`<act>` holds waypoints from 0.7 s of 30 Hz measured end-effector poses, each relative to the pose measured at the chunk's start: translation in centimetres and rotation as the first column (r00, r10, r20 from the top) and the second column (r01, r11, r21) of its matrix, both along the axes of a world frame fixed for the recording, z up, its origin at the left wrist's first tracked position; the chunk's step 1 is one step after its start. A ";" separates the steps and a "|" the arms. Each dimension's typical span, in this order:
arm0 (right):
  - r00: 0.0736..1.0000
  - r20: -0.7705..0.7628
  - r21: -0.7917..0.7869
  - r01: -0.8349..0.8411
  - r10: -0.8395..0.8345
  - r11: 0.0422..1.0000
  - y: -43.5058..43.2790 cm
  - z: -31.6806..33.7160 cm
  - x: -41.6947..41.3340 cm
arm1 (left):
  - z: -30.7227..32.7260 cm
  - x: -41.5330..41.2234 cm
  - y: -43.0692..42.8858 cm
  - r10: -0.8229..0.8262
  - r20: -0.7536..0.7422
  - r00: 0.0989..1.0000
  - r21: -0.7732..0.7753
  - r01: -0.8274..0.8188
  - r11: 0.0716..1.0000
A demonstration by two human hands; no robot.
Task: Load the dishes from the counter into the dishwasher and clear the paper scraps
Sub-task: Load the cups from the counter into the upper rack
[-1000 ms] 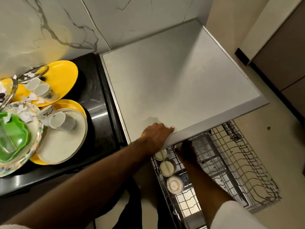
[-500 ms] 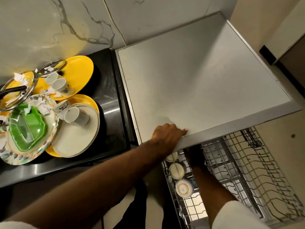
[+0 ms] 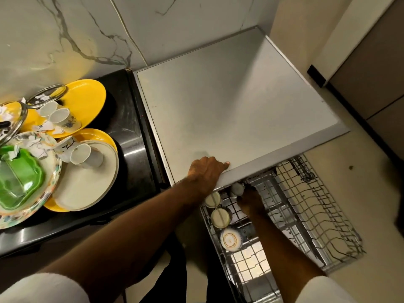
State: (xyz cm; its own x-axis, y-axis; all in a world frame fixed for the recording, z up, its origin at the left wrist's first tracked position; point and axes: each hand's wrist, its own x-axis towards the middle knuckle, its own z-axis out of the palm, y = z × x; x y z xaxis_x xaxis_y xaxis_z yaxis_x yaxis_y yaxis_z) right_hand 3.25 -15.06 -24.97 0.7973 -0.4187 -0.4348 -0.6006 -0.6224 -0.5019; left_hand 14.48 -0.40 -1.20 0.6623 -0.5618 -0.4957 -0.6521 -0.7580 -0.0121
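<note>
Head camera, looking down: two white sleeves (image 3: 43, 289) fill the bottom corners, and both bare forearms reach forward from them. Below the right arm the wire rack (image 3: 317, 215) of the dishwasher is pulled out over the pale floor (image 3: 360, 182). Along its left side three upturned cups (image 3: 220, 218) stand in a row, bases up. The right hand (image 3: 249, 199) is down in the rack just beyond them, in shadow under the appliance's overhanging edge. A small white cup (image 3: 237, 189) sits at its fingertips, but I cannot tell whether the fingers grasp it. The left hand (image 3: 206, 173) is on the front edge of the grey dishwasher top (image 3: 229, 101). Its thumb lies flat along the surface and the other fingers bend down over the lip, holding it. Left of the appliance, the black counter (image 3: 135, 149) carries the waiting dishes. A cream plate (image 3: 87, 186) lies on a yellow plate (image 3: 98, 136) with two cups (image 3: 84, 154) tipped on their sides on it. Beside it a patterned plate (image 3: 57, 171) bears a green dish (image 3: 19, 182) and torn paper scraps (image 3: 36, 145). Farther back a second yellow plate (image 3: 87, 101) holds two more small cups (image 3: 59, 116) on their sides, more scraps and a glass lid (image 3: 50, 91). Behind everything rises the veined marble wall (image 3: 87, 29).
</note>
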 end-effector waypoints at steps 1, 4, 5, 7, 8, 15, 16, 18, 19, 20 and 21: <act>1.000 0.023 0.030 0.004 -0.005 1.000 0.2 2.3 -0.2 | 0.1 0.3 0.1 0.016 -0.007 1.000 0.012 -0.016 1.000; 0.999 0.031 0.075 0.006 -0.008 0.997 1.0 7.9 -1.3 | 0.3 -0.3 0.3 0.041 -0.036 0.999 -0.018 -0.041 0.999; 0.998 0.051 0.101 0.018 -0.023 0.995 1.4 9.6 -1.7 | 0.4 -0.4 0.4 0.050 -0.042 0.998 -0.036 -0.052 0.998; 0.986 0.159 0.127 0.034 -0.054 0.991 2.3 12.9 -2.3 | 0.7 -0.8 0.8 0.064 -0.050 0.997 -0.076 -0.067 0.995; 0.973 0.218 0.144 0.040 -0.071 0.989 2.8 14.6 -2.5 | 0.7 -1.0 1.1 0.062 -0.058 0.996 -0.096 -0.067 0.993; 0.937 0.346 0.236 -0.050 -0.036 0.970 8.1 22.0 -2.2 | 0.7 -4.1 5.3 0.141 -0.079 0.987 -0.291 -0.158 0.944; 0.932 0.363 0.234 -0.071 -0.020 0.970 8.9 22.4 -1.9 | 0.8 -4.3 6.4 0.171 -0.077 0.982 -0.336 -0.187 0.923; 0.923 0.385 0.239 -0.116 0.016 0.964 10.3 22.6 -1.0 | 0.7 -4.4 8.8 0.212 -0.049 0.976 -0.403 -0.214 0.890; 0.922 0.386 0.242 -0.140 0.038 0.960 11.1 22.8 -0.5 | 0.8 -4.3 10.1 0.240 -0.039 0.970 -0.422 -0.234 0.876; 0.920 0.387 0.240 -0.158 0.055 0.958 12.0 22.8 0.0 | 1.1 -4.1 11.7 0.273 -0.029 0.962 -0.436 -0.258 0.862; 0.918 0.390 0.240 -0.170 0.065 0.956 12.8 22.9 0.6 | 1.4 -3.7 13.3 0.300 -0.011 0.954 -0.447 -0.273 0.852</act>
State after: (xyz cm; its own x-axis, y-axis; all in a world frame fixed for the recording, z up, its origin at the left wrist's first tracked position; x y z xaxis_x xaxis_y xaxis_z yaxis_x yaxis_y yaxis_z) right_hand 3.83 -2.25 -2.11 0.9586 -0.2238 -0.1760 -0.2667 -0.4898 -0.8300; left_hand 10.79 12.87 0.17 0.8469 -0.4929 -0.1996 -0.4138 -0.8466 0.3348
